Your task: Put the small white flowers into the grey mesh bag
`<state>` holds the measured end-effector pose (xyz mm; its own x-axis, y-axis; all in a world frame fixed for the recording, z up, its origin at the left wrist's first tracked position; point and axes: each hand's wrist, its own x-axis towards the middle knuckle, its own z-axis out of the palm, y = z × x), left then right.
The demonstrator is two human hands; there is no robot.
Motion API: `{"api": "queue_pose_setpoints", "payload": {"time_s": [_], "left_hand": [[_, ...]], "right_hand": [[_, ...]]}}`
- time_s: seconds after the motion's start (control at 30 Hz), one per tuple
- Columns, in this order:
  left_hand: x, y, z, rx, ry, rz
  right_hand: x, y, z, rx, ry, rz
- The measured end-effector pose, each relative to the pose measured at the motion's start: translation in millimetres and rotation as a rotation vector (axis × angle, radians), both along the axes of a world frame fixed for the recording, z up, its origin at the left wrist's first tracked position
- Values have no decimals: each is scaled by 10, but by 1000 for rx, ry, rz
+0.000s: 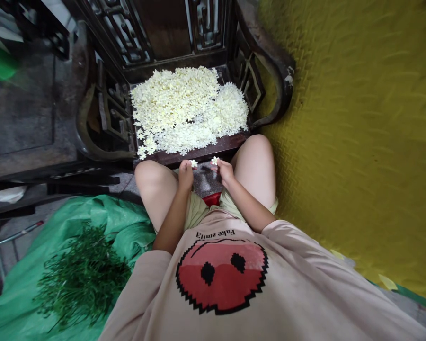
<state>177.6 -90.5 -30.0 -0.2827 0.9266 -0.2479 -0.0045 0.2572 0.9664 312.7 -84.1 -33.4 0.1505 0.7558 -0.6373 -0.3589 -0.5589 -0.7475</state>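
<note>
Between my knees, my left hand [186, 174] pinches a small white flower [193, 163] at its fingertips. A short gap to the right, my right hand [226, 171] holds another white flower [214, 161] between thumb and fingers. Both hands are just in front of the seat edge of a dark carved wooden chair [199, 154]. On that seat lies a wide heap of white and cream blossoms [177, 97], with a paler mound [229, 109] at its right side. The two hands are apart, and each flower faces inward.
A green sheet [128, 215] with a bunch of green stems [87, 277] lies at my lower left. Dark wooden furniture [21, 109] stands at the left, beside the chair's curved armrest [83, 118]. A yellow textured surface [358, 132] fills the right side.
</note>
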Motion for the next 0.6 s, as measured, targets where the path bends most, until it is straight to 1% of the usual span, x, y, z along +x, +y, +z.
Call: {"api": "queue_pose_setpoints", "payload": {"time_s": [0.07,0.2,0.27,0.33,0.43,0.6], "left_hand": [[-9,0,18,0,-20,-11],[57,-29,6,-4,-48,-63],[79,-38,-15,-22,-56,-64],[78,-40,-31,-43,-55,-64],[61,-40,-38,-57,-67,-66],[62,-50,-32,-74,-81,-70]], "right_hand": [[-1,6,4,-4,65,18],[-58,-39,30,-138,190,59],[-73,-59,55,-162,222,84],[-72,-69,79,-144,239,107],[-68,-78,95,-69,255,154],[-82,-104,35,61,241,245]]}}
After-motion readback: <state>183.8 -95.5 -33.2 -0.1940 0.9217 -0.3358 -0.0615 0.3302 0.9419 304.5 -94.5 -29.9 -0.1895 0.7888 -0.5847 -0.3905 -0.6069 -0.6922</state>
